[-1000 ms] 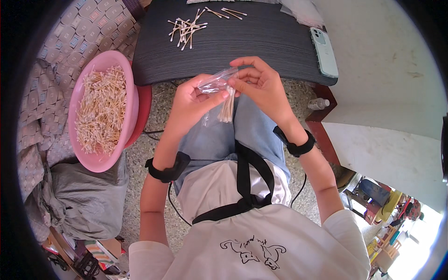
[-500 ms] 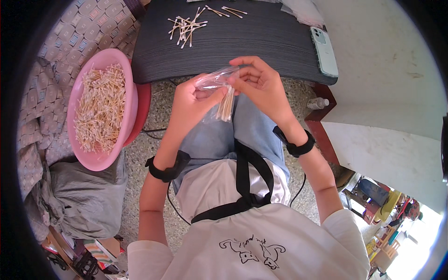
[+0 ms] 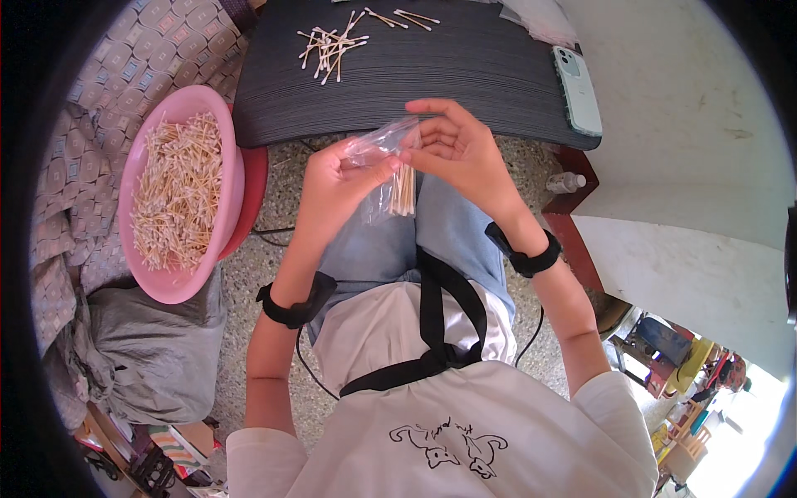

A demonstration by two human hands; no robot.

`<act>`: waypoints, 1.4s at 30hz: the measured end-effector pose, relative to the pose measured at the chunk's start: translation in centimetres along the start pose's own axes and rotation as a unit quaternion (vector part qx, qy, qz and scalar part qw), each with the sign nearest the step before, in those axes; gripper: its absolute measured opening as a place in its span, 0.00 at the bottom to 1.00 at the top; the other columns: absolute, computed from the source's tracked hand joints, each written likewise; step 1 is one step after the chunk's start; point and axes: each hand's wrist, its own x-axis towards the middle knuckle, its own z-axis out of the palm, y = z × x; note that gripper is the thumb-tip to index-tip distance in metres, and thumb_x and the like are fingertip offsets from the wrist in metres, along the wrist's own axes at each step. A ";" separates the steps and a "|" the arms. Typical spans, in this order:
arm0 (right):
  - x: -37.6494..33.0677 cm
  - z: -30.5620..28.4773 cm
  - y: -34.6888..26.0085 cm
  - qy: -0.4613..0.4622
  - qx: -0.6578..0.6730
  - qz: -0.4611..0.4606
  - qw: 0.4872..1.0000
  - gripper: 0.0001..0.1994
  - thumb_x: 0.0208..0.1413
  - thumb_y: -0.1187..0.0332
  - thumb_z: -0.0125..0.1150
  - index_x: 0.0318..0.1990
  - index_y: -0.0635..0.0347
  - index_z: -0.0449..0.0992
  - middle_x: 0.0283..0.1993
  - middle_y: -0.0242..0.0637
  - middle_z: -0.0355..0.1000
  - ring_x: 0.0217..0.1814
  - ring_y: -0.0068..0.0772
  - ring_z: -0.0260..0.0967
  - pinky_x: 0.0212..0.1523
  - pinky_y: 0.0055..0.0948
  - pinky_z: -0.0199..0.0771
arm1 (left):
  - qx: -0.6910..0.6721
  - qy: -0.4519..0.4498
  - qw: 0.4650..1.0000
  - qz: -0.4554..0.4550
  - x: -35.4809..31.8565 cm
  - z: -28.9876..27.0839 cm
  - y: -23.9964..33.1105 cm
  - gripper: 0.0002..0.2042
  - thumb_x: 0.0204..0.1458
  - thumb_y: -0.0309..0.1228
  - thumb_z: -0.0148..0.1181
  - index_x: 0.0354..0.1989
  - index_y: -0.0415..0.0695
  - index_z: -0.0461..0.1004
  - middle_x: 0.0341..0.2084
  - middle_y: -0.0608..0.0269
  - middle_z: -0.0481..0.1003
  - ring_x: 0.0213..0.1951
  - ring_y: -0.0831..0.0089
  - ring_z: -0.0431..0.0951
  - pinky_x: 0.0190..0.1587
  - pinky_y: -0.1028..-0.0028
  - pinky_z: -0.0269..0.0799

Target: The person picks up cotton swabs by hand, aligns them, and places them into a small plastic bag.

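Above my lap, both hands hold a clear plastic bag (image 3: 378, 203) with a bundle of cotton swabs (image 3: 403, 191) standing inside it. My left hand (image 3: 339, 181) is closed on the bag's left side, its thumb pressed across toward the swabs. My right hand (image 3: 459, 153) pinches the bag's upper right part between thumb and fingers, with the index finger stretched out above. A loose pile of cotton swabs (image 3: 332, 50) lies on the dark table beyond my hands, and several more lie apart at its far edge.
To my left a pink basin (image 3: 235, 178) full of cotton swabs rests on a red stool (image 3: 254, 199). A phone in a pale case (image 3: 579, 93) lies at the right end of the dark table (image 3: 465, 70), near clear plastic bags (image 3: 540, 21). A plastic bottle (image 3: 566, 183) stands by the wall.
The swab bundle hangs straighter in the bag. My left hand has shifted slightly left and its thumb has slid a little; my right hand keeps its pinch.
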 end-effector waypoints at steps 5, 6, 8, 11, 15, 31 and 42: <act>0.4 -0.5 0.1 -0.018 -0.035 0.067 0.997 0.11 0.53 0.73 0.63 0.43 0.68 0.74 0.40 0.35 0.73 0.42 0.20 0.71 0.46 0.21 0.71 | 0.016 -0.018 0.999 0.021 0.4 -0.4 -0.3 0.09 0.50 0.25 0.64 0.37 0.35 0.76 0.33 0.62 0.78 0.35 0.79 0.78 0.39 0.80 0.74; 0.4 -0.5 0.0 -0.026 -0.046 0.060 0.997 0.09 0.54 0.72 0.63 0.40 0.68 0.76 0.40 0.35 0.74 0.41 0.20 0.71 0.46 0.22 0.71 | 0.012 -0.015 0.999 0.042 0.4 -0.3 -0.3 0.09 0.50 0.25 0.64 0.38 0.35 0.76 0.33 0.62 0.78 0.36 0.78 0.78 0.40 0.79 0.74; 0.4 -0.7 0.3 -0.032 -0.059 0.055 0.996 0.08 0.54 0.71 0.63 0.37 0.68 0.77 0.39 0.34 0.75 0.41 0.20 0.71 0.46 0.22 0.71 | 0.003 -0.012 0.999 0.046 0.5 -0.2 -0.4 0.09 0.51 0.25 0.63 0.38 0.35 0.75 0.34 0.62 0.78 0.36 0.78 0.78 0.41 0.79 0.74; 0.5 -0.8 0.9 -0.019 -0.050 -0.004 0.999 0.09 0.52 0.69 0.65 0.37 0.66 0.77 0.33 0.32 0.76 0.35 0.17 0.70 0.38 0.18 0.70 | -0.009 -0.005 0.998 0.056 0.7 -0.2 -0.6 0.09 0.52 0.25 0.62 0.39 0.35 0.75 0.35 0.61 0.77 0.37 0.77 0.78 0.41 0.78 0.75; 0.5 -1.1 0.6 -0.025 -0.025 0.020 0.999 0.09 0.53 0.71 0.64 0.39 0.67 0.76 0.35 0.34 0.76 0.39 0.18 0.71 0.42 0.20 0.71 | -0.011 -0.007 0.996 0.086 1.1 0.0 -0.9 0.08 0.53 0.24 0.60 0.40 0.35 0.74 0.35 0.60 0.77 0.36 0.76 0.78 0.41 0.76 0.75; -0.3 -2.3 0.3 0.022 0.048 0.021 0.998 0.07 0.53 0.72 0.63 0.38 0.65 0.76 0.34 0.33 0.75 0.36 0.21 0.72 0.35 0.22 0.72 | 0.031 -0.027 0.996 0.074 0.9 0.5 -0.6 0.08 0.52 0.28 0.63 0.37 0.37 0.75 0.31 0.64 0.77 0.32 0.81 0.77 0.33 0.81 0.73; -0.3 -2.1 0.4 0.022 0.050 0.052 0.997 0.09 0.54 0.70 0.64 0.36 0.66 0.74 0.31 0.36 0.74 0.26 0.23 0.73 0.26 0.19 0.73 | -0.074 -0.070 0.992 -0.079 0.4 0.4 0.0 0.13 0.54 0.36 0.61 0.37 0.37 0.73 0.30 0.55 0.78 0.30 0.69 0.81 0.28 0.78 0.77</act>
